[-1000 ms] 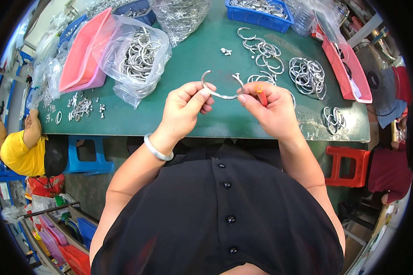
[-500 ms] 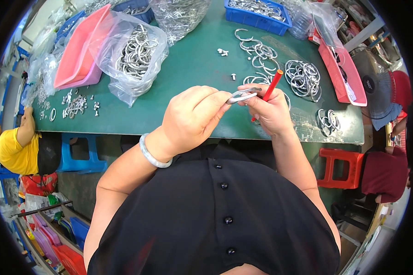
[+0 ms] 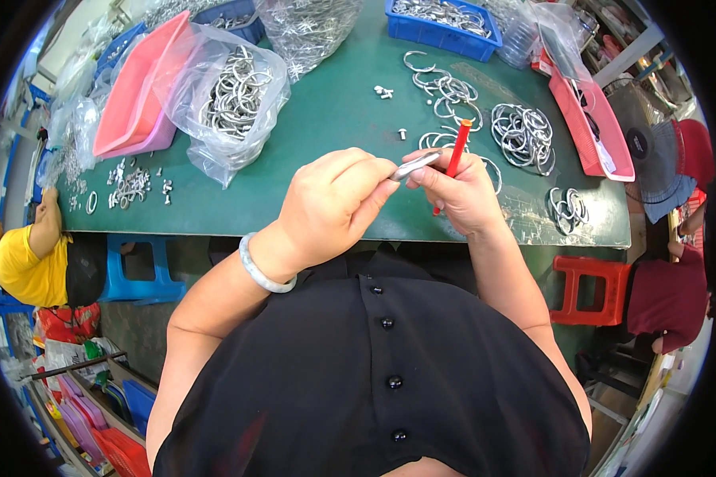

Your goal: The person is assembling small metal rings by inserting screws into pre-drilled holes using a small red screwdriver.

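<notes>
Got a big flat green tabletop across the upper frame, clear plastic bag at upper left. Can see a bare left hand near centre, pinched tight, plus a bare right hand to its right, curled round a slim red stick. Pinched between both, just right of centre: a curved silver metal ring. Also spotted a tiny silver rivet just above.

Blue stool to the left, red stool to the right.
A person in a yellow shirt is just beside the blue one; a maroon shirt shows beside the red one, near a dark fan.
</notes>
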{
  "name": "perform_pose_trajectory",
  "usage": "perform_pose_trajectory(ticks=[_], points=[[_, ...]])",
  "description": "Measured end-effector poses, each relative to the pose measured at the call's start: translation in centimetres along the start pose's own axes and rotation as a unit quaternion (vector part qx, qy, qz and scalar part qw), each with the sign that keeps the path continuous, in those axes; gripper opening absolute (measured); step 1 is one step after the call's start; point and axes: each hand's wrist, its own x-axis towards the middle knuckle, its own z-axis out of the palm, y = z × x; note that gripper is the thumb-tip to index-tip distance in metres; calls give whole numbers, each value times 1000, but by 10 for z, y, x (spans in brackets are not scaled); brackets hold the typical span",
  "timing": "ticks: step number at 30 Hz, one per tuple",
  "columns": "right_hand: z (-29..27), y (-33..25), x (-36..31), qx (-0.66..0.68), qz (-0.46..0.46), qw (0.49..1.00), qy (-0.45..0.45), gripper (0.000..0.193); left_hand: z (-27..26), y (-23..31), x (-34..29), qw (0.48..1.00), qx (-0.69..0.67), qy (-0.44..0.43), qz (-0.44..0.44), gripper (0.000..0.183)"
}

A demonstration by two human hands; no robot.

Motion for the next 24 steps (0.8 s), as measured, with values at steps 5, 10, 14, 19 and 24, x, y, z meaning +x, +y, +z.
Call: perform_pose_trajectory(ticks=[5, 10, 14, 19, 24], points=[[-24, -24, 3, -139, -16, 987, 72, 16, -30, -3, 8, 995, 87, 32, -49, 10], [-86, -21, 8, -405, -86, 887, 202, 15, -85, -43, 12, 966, 226, 96, -83, 7], [-91, -25, 13, -584, 10, 796, 157, 20, -121, -72, 2, 932, 326, 57, -145, 9], [-79, -16, 21, -606, 69, 784, 113, 27, -128, -92, -6, 897, 407, -43, -168, 10], [-87, -4, 27, -592, 77, 792, 129, 25, -120, -91, -1, 888, 421, -108, -150, 10]])
